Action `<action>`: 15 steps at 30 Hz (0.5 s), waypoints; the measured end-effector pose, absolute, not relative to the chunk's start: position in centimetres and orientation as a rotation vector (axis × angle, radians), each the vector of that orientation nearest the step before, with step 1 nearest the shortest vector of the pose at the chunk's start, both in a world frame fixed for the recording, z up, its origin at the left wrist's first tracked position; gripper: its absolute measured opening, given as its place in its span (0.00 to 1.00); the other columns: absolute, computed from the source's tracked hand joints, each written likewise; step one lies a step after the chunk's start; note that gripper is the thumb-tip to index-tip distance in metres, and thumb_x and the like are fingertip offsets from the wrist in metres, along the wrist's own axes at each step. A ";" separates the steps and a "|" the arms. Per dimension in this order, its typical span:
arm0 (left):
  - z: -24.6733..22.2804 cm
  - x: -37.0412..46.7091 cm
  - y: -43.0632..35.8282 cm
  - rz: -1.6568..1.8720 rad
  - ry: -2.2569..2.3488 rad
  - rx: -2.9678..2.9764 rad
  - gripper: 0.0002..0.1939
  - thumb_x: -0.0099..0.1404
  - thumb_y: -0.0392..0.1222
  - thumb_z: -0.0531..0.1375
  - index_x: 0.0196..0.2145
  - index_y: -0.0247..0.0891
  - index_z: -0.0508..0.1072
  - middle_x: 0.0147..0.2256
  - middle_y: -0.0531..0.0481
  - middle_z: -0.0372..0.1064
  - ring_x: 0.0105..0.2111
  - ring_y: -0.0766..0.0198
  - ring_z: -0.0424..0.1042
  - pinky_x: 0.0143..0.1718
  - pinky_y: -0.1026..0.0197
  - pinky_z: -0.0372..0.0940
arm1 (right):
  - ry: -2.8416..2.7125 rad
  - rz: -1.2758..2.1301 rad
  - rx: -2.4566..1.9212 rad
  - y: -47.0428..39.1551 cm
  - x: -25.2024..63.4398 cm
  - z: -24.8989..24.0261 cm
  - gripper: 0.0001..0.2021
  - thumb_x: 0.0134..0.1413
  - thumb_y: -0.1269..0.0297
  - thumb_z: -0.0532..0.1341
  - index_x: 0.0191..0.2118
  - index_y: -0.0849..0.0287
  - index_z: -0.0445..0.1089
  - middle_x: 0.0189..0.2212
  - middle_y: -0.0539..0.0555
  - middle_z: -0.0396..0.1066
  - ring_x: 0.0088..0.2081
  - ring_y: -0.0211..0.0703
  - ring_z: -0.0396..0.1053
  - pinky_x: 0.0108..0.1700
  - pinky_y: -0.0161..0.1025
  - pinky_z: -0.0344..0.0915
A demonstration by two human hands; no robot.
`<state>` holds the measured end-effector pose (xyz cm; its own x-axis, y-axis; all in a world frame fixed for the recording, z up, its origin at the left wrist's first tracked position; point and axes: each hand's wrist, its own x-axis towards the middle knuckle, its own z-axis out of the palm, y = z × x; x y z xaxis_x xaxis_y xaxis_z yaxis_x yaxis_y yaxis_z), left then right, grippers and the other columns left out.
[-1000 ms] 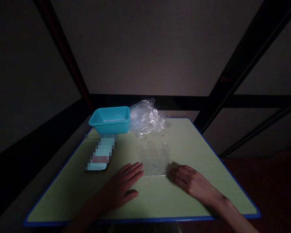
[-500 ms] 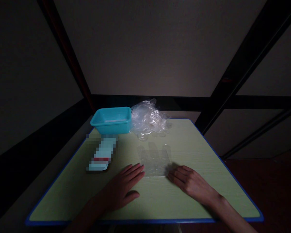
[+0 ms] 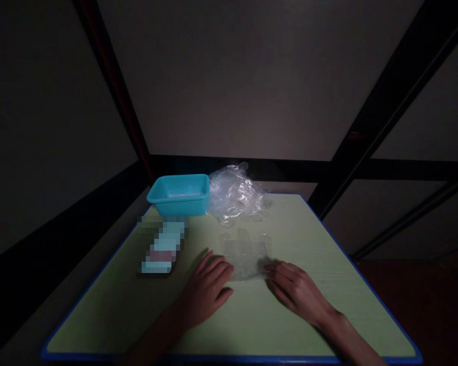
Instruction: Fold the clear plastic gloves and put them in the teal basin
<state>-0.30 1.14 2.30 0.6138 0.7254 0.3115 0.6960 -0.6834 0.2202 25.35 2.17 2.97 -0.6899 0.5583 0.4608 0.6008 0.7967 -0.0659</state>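
A clear disposable plastic glove (image 3: 246, 256) lies on the table between my hands, its finger parts pointing away from me. My left hand (image 3: 208, 287) is palm down, fingers apart, with its fingertips touching the glove's left edge. At the right edge of the glove, my right hand (image 3: 293, 284) has its fingers bent and close together, apparently pinching the thin film; its thumb is mostly hidden. Beyond the glove sits a crumpled pile of clear plastic gloves (image 3: 234, 195).
A turquoise plastic basket (image 3: 181, 206) stands at the back left, beside the pile. Nearer me on the left lies a pixelated phone-like object (image 3: 164, 246). The pale green table (image 3: 309, 330) has a blue edge, and a wall panel rises behind it.
My left hand has shifted right, onto the glove's edge, with its thumb closer to the fingers. The glove's lower part looks less flat and sharp-edged. The camera view has shifted slightly.
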 end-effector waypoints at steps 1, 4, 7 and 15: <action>2.3 0.0 1.3 0.610 1.236 2.760 0.15 0.63 0.37 0.56 0.48 0.40 0.68 0.44 0.46 0.72 0.49 0.54 0.67 0.59 0.43 0.51 | -2.498 -0.097 -0.871 2.2 25.3 3.2 0.13 0.62 0.70 0.48 0.35 0.61 0.69 0.33 0.58 0.74 0.34 0.45 0.72 0.37 0.43 0.71; 2.2 0.5 2.0 0.729 1.254 2.733 0.10 0.63 0.32 0.53 0.39 0.39 0.72 0.37 0.47 0.73 0.41 0.57 0.71 0.55 0.45 0.58 | -2.433 -0.036 -0.875 2.3 25.2 3.8 0.12 0.62 0.70 0.47 0.35 0.60 0.68 0.33 0.58 0.74 0.34 0.45 0.71 0.35 0.43 0.70; 2.1 0.3 2.6 0.930 1.243 2.559 0.10 0.62 0.31 0.52 0.30 0.38 0.72 0.30 0.48 0.73 0.32 0.61 0.72 0.42 0.54 0.68 | -2.375 -0.005 -0.873 2.3 25.2 4.7 0.12 0.63 0.69 0.46 0.38 0.60 0.67 0.32 0.57 0.74 0.32 0.44 0.71 0.34 0.41 0.70; 6.4 -0.9 1.7 1.199 1.261 2.072 0.09 0.60 0.41 0.56 0.25 0.38 0.73 0.27 0.50 0.75 0.29 0.62 0.75 0.33 0.62 0.69 | -2.133 0.226 -0.913 0.7 25.3 8.3 0.10 0.63 0.67 0.50 0.35 0.57 0.67 0.27 0.53 0.72 0.29 0.40 0.72 0.31 0.35 0.69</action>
<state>-0.90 1.67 6.42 0.2115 0.8675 0.4502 0.4934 -0.4924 0.7170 25.34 0.71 8.26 -0.4301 0.6754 0.5990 0.5348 0.7252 -0.4337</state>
